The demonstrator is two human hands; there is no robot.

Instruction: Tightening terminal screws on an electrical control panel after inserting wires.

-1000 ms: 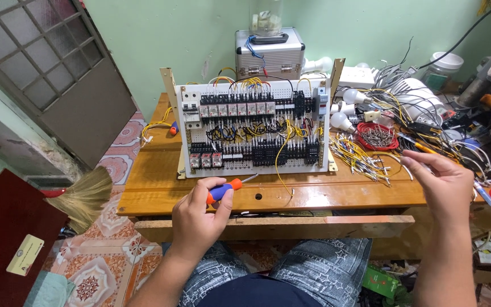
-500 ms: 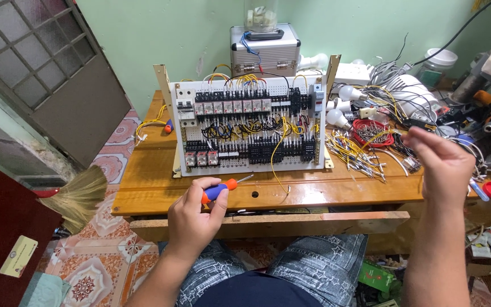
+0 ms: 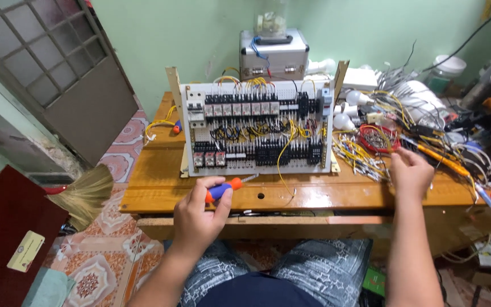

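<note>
The left hand (image 3: 197, 213) is closed around a screwdriver (image 3: 225, 189) w/ orange and blue handle, held near the front edge of the wooden table (image 3: 160, 190); its metal tip points to the right, just below the wiring panel (image 3: 257, 128). The right hand (image 3: 410, 173) has its fingers curled over a pile of yellow wires (image 3: 356, 156) toward the right side of the table; I cannot tell if it pinches one. The panel stands upright at the table middle, approx., full of black relays and yellow wires.
</note>
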